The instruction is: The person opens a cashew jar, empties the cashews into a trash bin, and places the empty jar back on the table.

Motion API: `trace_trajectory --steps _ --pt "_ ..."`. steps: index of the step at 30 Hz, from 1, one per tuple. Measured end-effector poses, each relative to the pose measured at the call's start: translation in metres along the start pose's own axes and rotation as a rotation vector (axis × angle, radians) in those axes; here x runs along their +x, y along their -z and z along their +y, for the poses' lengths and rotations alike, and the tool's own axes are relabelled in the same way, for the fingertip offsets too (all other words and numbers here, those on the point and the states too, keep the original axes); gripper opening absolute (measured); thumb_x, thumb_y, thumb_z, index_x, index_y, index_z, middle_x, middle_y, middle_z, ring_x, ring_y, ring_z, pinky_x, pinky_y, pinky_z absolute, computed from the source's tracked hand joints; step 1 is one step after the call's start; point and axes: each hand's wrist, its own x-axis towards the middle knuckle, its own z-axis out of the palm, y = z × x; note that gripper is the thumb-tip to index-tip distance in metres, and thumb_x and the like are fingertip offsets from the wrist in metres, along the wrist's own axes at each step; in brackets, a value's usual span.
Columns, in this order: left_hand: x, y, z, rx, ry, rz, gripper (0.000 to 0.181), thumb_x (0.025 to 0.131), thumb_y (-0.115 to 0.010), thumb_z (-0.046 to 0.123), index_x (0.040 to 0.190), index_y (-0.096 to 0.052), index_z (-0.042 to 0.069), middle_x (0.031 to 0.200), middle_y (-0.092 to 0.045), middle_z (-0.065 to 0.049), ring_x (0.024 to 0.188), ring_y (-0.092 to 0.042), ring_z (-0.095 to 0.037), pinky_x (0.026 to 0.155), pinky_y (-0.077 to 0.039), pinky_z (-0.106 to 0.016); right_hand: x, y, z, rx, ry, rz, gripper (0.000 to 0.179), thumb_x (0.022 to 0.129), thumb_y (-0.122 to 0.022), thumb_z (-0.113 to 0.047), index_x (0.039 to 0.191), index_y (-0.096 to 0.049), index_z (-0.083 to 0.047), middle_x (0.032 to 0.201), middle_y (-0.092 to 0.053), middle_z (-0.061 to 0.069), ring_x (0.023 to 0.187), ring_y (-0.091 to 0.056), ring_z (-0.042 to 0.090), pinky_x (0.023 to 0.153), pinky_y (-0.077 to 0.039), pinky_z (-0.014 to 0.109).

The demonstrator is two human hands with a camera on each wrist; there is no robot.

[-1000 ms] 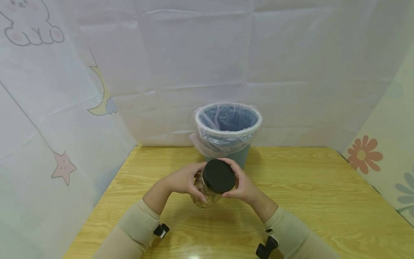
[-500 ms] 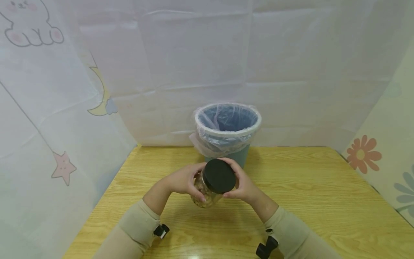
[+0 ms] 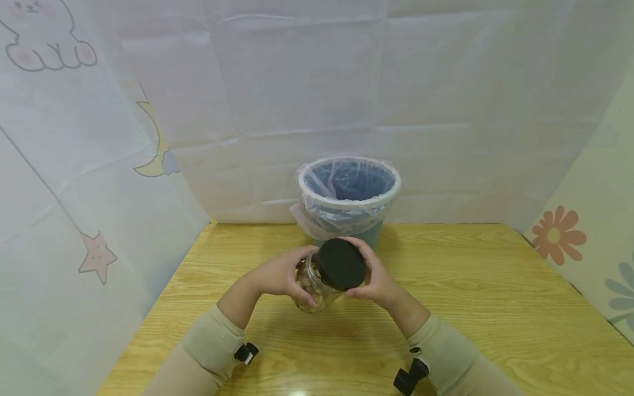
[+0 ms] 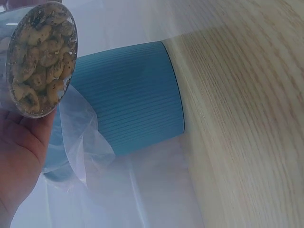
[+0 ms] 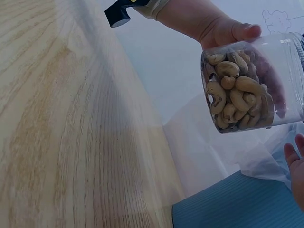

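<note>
In the head view a clear jar (image 3: 322, 295) of cashew nuts is held tilted above the table, its top leaning right. My left hand (image 3: 279, 274) grips the jar's side, thumb in front. The fingers of my right hand (image 3: 380, 283) are around the round black lid (image 3: 342, 264), which sits off-line from the jar's mouth, with the threaded neck showing under it. The left wrist view looks at the jar's base, cashews (image 4: 42, 61) packed against it. From the right wrist view, the nuts fill the lower part of the jar (image 5: 280, 61); the lid is out of frame there.
Behind the hands stands a blue bin (image 3: 369, 234) with a white rim and a clear plastic liner (image 3: 327, 220) folded over it. The wooden table (image 3: 470, 308) reaches back to a pale sheet wall (image 3: 297, 82), with printed sheets on both sides.
The lid has moved up and to the right with my right hand, and the jar's neck now shows beneath it. My left hand and the jar have barely shifted.
</note>
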Motion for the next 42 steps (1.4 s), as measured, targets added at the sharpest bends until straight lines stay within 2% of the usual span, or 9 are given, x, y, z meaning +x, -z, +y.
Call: trace_trajectory --steps 5,9,15,24,27,29,34,36,42 --pt "-0.001 0.002 -0.001 0.055 -0.025 0.029 0.086 0.059 -0.085 0.036 0.132 -0.042 0.023 0.123 -0.05 0.01 0.111 -0.049 -0.008 0.089 -0.044 -0.029 -0.002 0.004 -0.001 -0.008 -0.037 0.02 0.096 0.071 -0.078 -0.033 0.139 -0.023 0.006 0.137 -0.038 0.007 0.123 -0.039 0.018 0.1 -0.035 0.027" --pt "-0.003 0.003 -0.001 0.05 -0.046 0.037 0.087 0.06 -0.084 0.037 0.134 -0.041 0.021 0.126 -0.05 0.008 0.114 -0.048 -0.01 0.091 -0.044 -0.03 -0.004 0.008 -0.002 0.003 -0.064 0.023 0.094 0.072 -0.078 -0.031 0.139 -0.023 0.005 0.137 -0.038 0.007 0.123 -0.04 0.019 0.097 -0.039 0.029" --pt "-0.005 0.005 -0.003 0.08 -0.019 0.049 0.087 0.061 -0.084 0.039 0.135 -0.04 0.021 0.129 -0.049 0.007 0.119 -0.045 -0.008 0.094 -0.042 -0.031 -0.007 0.017 -0.003 0.034 -0.121 0.042 0.091 0.072 -0.079 -0.024 0.141 -0.025 0.002 0.138 -0.038 0.008 0.122 -0.042 0.019 0.092 -0.045 0.03" --pt "-0.007 0.007 -0.004 0.122 -0.003 0.053 0.09 0.061 -0.083 0.039 0.135 -0.04 0.013 0.13 -0.051 -0.004 0.119 -0.045 -0.012 0.093 -0.042 -0.034 -0.013 0.029 0.0 0.011 -0.165 0.062 0.09 0.071 -0.079 -0.015 0.141 -0.025 0.001 0.138 -0.036 0.012 0.122 -0.043 0.018 0.091 -0.046 0.03" --pt "-0.008 0.008 -0.003 0.116 -0.005 0.062 0.091 0.061 -0.084 0.038 0.135 -0.04 0.009 0.129 -0.051 -0.007 0.118 -0.046 -0.015 0.095 -0.041 -0.034 -0.016 0.034 0.003 0.009 -0.173 0.064 0.089 0.072 -0.078 -0.012 0.141 -0.024 0.002 0.138 -0.035 0.014 0.121 -0.043 0.017 0.09 -0.046 0.03" --pt "-0.009 0.01 0.008 0.11 0.008 0.064 0.09 0.061 -0.085 0.032 0.134 -0.04 0.006 0.129 -0.051 -0.01 0.117 -0.048 -0.019 0.096 -0.04 -0.034 -0.018 0.037 0.003 0.014 -0.187 0.071 0.089 0.072 -0.078 -0.011 0.141 -0.023 0.002 0.138 -0.034 0.014 0.121 -0.043 0.016 0.089 -0.046 0.029" --pt "-0.009 0.012 0.008 0.106 0.02 0.074 0.089 0.059 -0.086 0.031 0.132 -0.042 0.007 0.127 -0.052 -0.008 0.115 -0.049 -0.017 0.096 -0.04 -0.032 -0.022 0.046 0.001 0.015 -0.21 0.082 0.088 0.074 -0.076 -0.008 0.141 -0.02 0.003 0.139 -0.032 0.012 0.12 -0.044 0.014 0.088 -0.047 0.028" --pt "-0.008 0.011 -0.002 0.107 0.008 0.082 0.091 0.058 -0.086 0.036 0.133 -0.042 0.01 0.127 -0.052 -0.005 0.114 -0.049 -0.014 0.096 -0.04 -0.031 -0.023 0.049 0.001 0.012 -0.219 0.081 0.087 0.074 -0.075 -0.006 0.141 -0.02 0.003 0.139 -0.032 0.011 0.12 -0.044 0.014 0.088 -0.047 0.028" --pt "-0.009 0.014 0.0 0.068 0.005 0.096 0.09 0.058 -0.086 0.034 0.133 -0.042 0.011 0.128 -0.052 -0.007 0.116 -0.048 -0.015 0.097 -0.039 -0.033 -0.024 0.057 0.004 0.004 -0.225 0.054 0.084 0.074 -0.073 -0.002 0.141 -0.023 0.002 0.137 -0.034 0.009 0.12 -0.044 0.014 0.088 -0.047 0.027"
